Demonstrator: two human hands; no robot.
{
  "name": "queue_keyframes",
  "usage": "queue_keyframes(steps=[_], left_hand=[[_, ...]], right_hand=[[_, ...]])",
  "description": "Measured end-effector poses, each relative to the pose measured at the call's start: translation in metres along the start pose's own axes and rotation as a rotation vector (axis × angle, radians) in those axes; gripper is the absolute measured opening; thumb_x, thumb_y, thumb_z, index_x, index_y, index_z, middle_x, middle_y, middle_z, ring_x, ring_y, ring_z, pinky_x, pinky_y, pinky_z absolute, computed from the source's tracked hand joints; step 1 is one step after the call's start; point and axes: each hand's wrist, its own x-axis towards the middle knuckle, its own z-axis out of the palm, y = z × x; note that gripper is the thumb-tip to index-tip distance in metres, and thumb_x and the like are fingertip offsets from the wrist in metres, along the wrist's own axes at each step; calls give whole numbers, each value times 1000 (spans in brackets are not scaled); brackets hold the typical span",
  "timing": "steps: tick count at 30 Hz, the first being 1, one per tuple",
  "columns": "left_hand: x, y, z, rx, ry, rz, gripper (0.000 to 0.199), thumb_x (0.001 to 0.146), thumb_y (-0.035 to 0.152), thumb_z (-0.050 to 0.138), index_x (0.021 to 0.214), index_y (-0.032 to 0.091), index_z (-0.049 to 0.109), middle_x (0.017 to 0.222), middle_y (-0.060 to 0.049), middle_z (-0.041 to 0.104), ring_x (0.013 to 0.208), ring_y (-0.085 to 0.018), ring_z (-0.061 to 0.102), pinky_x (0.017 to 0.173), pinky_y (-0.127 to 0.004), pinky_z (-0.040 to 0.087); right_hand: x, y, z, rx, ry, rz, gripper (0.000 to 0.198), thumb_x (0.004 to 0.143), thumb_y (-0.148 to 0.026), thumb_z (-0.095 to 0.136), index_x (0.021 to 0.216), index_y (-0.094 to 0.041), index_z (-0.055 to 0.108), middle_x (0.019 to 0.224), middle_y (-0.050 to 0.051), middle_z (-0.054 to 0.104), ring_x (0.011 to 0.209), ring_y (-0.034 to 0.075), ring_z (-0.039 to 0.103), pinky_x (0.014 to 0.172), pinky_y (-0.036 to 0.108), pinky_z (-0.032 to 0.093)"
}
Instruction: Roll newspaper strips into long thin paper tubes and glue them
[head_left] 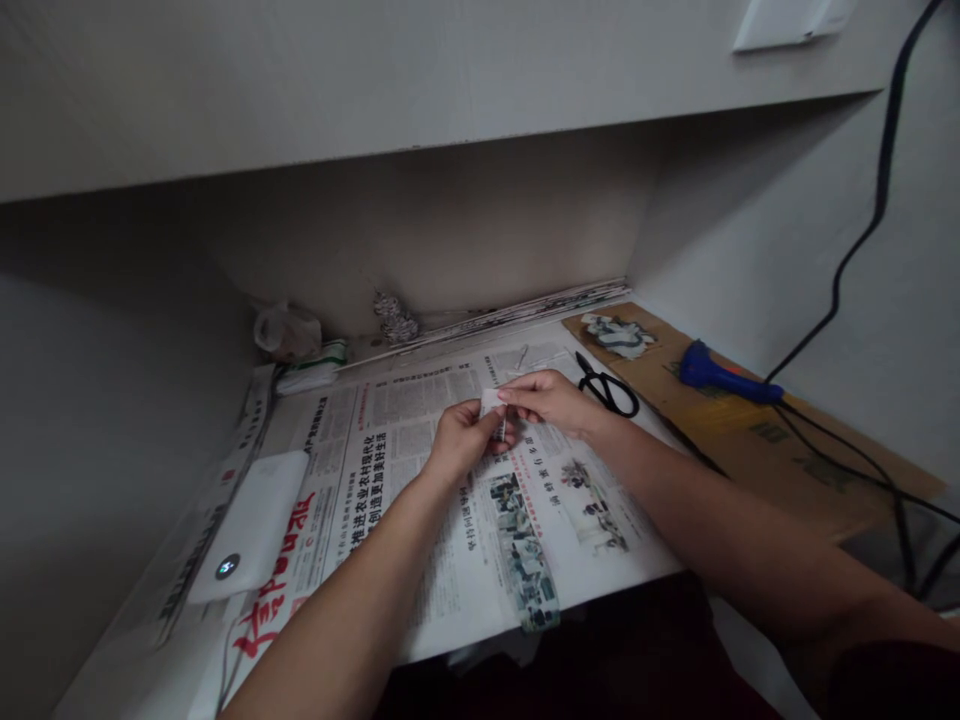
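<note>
A small piece of whitish printed paper (493, 399) is pinched between my two hands over the newspaper (405, 440) that covers the desk. My left hand (463, 434) grips it from the left with thumb and fingers. From the right, my right hand (553, 402) holds its edge between thumb and forefinger. The paper looks folded or rolled, but the fingers cover part of it. Just beyond my right hand lie black-handled scissors (616, 393). A clear, thin scrap (520, 357) rests on the newspaper behind the hands.
A blue corded tool, probably a glue gun (724, 376), and crumpled paper (619, 336) lie on cardboard (780, 460) at right. A white power bank (251, 525) sits at left. Thin paper sticks (517, 312), a woven object (395, 317) and a plastic bag (287, 331) line the back, under an overhanging panel (420, 80).
</note>
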Motion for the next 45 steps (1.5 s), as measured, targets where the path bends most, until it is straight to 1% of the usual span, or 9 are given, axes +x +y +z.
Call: queue_keyframes(steps=[4, 7, 18, 26, 29, 31, 35, 40, 45], left_hand=[[0, 0, 0, -6, -14, -11, 37, 68, 42, 71, 83, 9, 66, 73, -9, 67, 57, -14, 62, 51, -23, 51], [-1, 1, 0, -24, -21, -19, 39, 68, 44, 71, 85, 9, 67, 74, -11, 68, 59, -15, 63, 53, -25, 52], [0, -5, 1, -32, -66, 7, 37, 71, 42, 69, 89, 10, 67, 83, -12, 69, 65, -15, 64, 59, -27, 55], [-2, -2, 4, -26, -33, -22, 36, 70, 40, 70, 88, 9, 66, 74, -10, 68, 61, -15, 64, 55, -25, 54], [-2, 0, 3, -40, -36, -28, 34, 73, 40, 68, 88, 9, 66, 74, -10, 68, 60, -15, 64, 54, -24, 53], [-2, 1, 2, -57, -14, -31, 34, 73, 40, 67, 88, 10, 67, 74, -9, 68, 60, -14, 64, 53, -23, 53], [-1, 3, 2, -72, 22, -52, 34, 71, 40, 69, 85, 9, 67, 71, -10, 68, 57, -14, 63, 51, -24, 53], [-1, 2, 2, -43, 7, -43, 36, 73, 41, 67, 87, 8, 67, 74, -12, 69, 57, -14, 63, 50, -23, 52], [-2, 1, 3, -34, -2, -26, 33, 72, 38, 68, 85, 8, 66, 78, -13, 69, 60, -15, 63, 54, -25, 53]], right_hand=[[-1, -1, 0, 15, -24, -2, 34, 70, -42, 70, 84, -11, 71, 51, -3, 51, 45, 6, 42, 41, 19, 28], [-1, -1, -1, 31, -41, 1, 35, 70, -43, 70, 84, -11, 70, 51, -2, 51, 46, 6, 43, 40, 19, 29], [-1, -2, 3, 67, 77, 40, 33, 61, -41, 77, 69, -12, 65, 49, -2, 51, 40, 5, 40, 36, 19, 25], [-3, -2, 10, 18, 127, 12, 39, 62, -47, 75, 60, -16, 52, 50, -4, 50, 39, 5, 38, 37, 20, 27], [-1, -1, 5, 29, 80, 31, 40, 67, -52, 70, 63, -15, 55, 51, -3, 48, 42, 5, 39, 37, 20, 25], [-1, -1, 1, 47, 7, 44, 40, 69, -53, 67, 68, -14, 59, 54, -2, 50, 45, 6, 41, 37, 19, 25], [-1, 0, -4, 13, -116, 25, 35, 72, -47, 67, 77, -12, 66, 56, -1, 53, 48, 6, 42, 39, 18, 26], [-1, 2, -2, -12, -90, 6, 28, 74, -40, 66, 80, -12, 68, 53, -2, 51, 46, 6, 42, 40, 18, 27], [-2, -2, 2, 2, -9, 38, 23, 74, -34, 65, 81, -13, 66, 49, -5, 47, 41, 5, 38, 38, 18, 27]])
